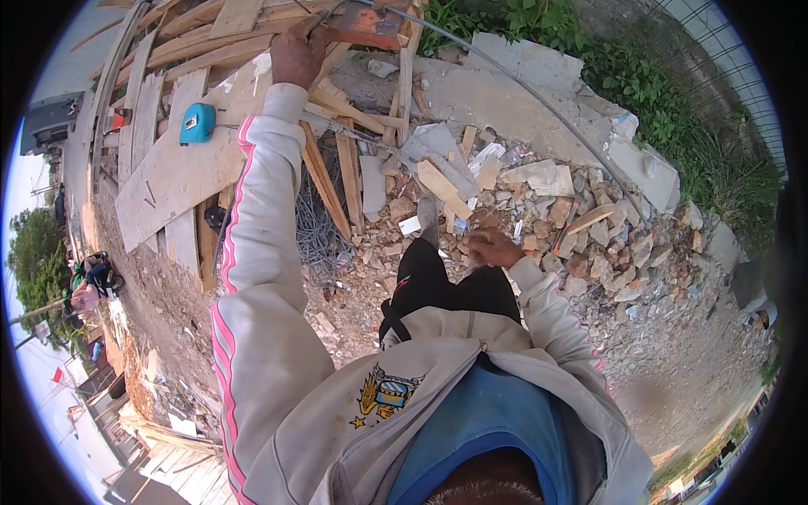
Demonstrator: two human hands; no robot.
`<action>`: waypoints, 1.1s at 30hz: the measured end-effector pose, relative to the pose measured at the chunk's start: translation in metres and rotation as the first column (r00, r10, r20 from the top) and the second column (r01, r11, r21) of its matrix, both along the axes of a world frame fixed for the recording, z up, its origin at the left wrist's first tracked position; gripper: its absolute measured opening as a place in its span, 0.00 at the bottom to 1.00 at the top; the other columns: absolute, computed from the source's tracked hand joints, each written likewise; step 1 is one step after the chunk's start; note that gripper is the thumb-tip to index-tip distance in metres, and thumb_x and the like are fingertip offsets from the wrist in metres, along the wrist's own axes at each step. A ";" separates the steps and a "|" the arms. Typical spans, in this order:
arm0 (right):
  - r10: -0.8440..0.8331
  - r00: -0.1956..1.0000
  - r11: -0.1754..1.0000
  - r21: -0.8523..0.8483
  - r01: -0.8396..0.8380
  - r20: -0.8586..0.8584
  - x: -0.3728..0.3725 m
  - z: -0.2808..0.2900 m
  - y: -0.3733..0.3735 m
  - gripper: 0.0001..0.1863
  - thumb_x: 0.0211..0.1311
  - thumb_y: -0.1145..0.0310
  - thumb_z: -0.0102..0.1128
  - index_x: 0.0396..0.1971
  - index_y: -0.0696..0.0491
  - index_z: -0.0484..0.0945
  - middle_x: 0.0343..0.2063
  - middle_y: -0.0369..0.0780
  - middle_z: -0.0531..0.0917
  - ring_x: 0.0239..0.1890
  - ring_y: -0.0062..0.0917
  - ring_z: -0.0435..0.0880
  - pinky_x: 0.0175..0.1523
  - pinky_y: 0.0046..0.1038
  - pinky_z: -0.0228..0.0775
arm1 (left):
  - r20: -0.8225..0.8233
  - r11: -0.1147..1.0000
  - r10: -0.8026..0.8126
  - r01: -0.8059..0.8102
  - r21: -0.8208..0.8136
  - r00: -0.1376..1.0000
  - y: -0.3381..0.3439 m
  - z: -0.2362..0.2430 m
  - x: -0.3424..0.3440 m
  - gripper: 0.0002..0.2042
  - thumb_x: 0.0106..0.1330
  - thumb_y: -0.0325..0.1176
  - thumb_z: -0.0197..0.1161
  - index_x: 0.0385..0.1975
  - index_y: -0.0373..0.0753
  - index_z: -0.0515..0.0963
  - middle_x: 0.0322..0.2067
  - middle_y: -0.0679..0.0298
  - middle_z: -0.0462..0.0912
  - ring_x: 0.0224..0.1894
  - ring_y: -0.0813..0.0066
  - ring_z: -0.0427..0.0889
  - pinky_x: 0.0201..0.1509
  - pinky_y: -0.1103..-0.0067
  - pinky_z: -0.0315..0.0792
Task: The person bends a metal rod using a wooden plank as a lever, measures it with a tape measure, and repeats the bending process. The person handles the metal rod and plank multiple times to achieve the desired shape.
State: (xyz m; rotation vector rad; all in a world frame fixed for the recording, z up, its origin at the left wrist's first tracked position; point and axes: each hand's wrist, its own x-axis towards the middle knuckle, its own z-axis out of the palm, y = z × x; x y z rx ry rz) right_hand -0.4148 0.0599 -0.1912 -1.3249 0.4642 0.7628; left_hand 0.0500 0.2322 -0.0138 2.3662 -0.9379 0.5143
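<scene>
Left hand (296,52): arm stretched out, fingers curled down over the upper edge of a pile of pale, weathered wooden planks (181,160); whether it grips one plank or only rests there cannot be told.

Right hand (492,248): held low beside the knee of the black trousers (438,282), fingers loosely bent, touching nothing that shows.

Orange-red flat metal piece (370,25): just right of the left hand, at the pile's top edge.

Thin grey steel rod (539,97): curves from that piece down across the rubble to the right.

Turquoise tape measure with a black centre (198,123): lies on a broad plank, near the pile's left side, well apart from both hands.

Tangle of grey wire mesh (316,223): at the pile's lower edge.

Heap of broken brick and concrete rubble (589,244): surrounds the right hand.

Green weeds (640,76): beyond the rubble.
</scene>
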 end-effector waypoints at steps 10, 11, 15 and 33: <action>-0.093 0.996 0.971 0.223 0.088 0.013 0.265 -0.059 0.094 0.21 0.71 0.52 0.54 0.58 0.44 0.76 0.32 0.36 0.86 0.26 0.25 0.87 0.25 0.25 0.74 | -0.136 0.997 0.043 -0.052 -0.061 0.990 0.001 0.007 -0.025 0.06 0.59 0.29 0.62 0.33 0.36 0.82 0.28 0.47 0.82 0.35 0.45 0.82 0.43 0.57 0.76; -0.102 0.995 0.974 0.205 0.100 -0.003 0.290 -0.080 0.106 0.22 0.71 0.50 0.53 0.60 0.42 0.75 0.34 0.37 0.87 0.27 0.27 0.88 0.26 0.27 0.75 | -0.165 0.996 0.045 -0.056 -0.065 0.985 -0.002 0.016 -0.030 0.07 0.58 0.28 0.61 0.33 0.35 0.82 0.28 0.48 0.82 0.35 0.46 0.82 0.42 0.57 0.76; -0.420 0.905 0.842 0.345 0.416 -0.065 0.373 -0.138 0.150 0.23 0.65 0.54 0.56 0.58 0.47 0.74 0.40 0.43 0.85 0.33 0.33 0.86 0.33 0.35 0.79 | -0.233 0.994 0.026 -0.051 -0.101 0.972 -0.012 0.019 -0.037 0.07 0.62 0.31 0.63 0.32 0.34 0.81 0.33 0.49 0.83 0.36 0.47 0.84 0.43 0.57 0.77; -0.239 0.822 0.710 0.484 0.511 -0.518 0.370 -0.204 0.150 0.22 0.63 0.59 0.58 0.54 0.52 0.74 0.41 0.46 0.83 0.35 0.37 0.86 0.33 0.39 0.79 | -0.391 0.998 0.051 -0.030 0.058 0.919 -0.005 0.022 -0.034 0.06 0.55 0.27 0.63 0.32 0.37 0.81 0.35 0.55 0.82 0.39 0.54 0.85 0.41 0.64 0.80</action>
